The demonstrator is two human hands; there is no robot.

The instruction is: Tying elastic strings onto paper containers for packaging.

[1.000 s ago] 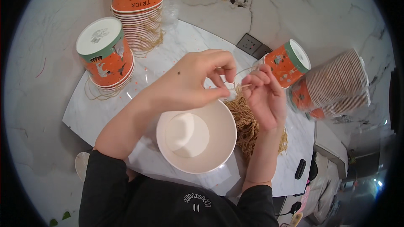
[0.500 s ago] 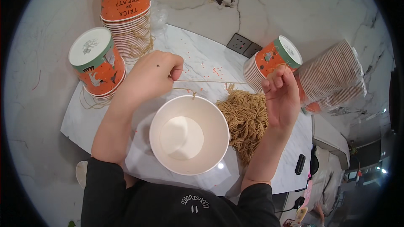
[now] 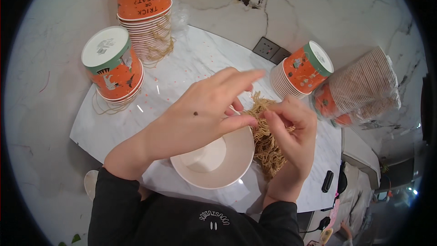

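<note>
A white paper bucket (image 3: pixel 243 168) stands upright in front of me, its mouth facing up and its near-left wall and white bottom showing. Over its far rim reaches my left hand (image 3: pixel 211 102), thumb and index finger stretched apart, the other fingers loosely bent. My right hand (image 3: pixel 296 130) is closed in a pinch just right of the left thumb, at the bucket's far right. Its fingertips appear to hold a thin tan cord, mostly hidden here. Beneath and beside the right hand lies a bundle of tan cords (image 3: pixel 268 152), touching or close to the bucket.
Upside-down orange-and-green buckets stand in a tall stack (image 3: pixel 144 0) and a shorter stack (image 3: pixel 116 75) at left, cords hanging from them. At right are another stack (image 3: pixel 304 70) and plastic-wrapped buckets (image 3: pixel 364 84). A socket strip (image 3: pixel 266 49) lies at the table's far edge.
My left hand has swung right across the bucket, its closed fingers now spreading. My right hand has come down and slightly left, into a pinch. The cord stretched between them no longer shows.
</note>
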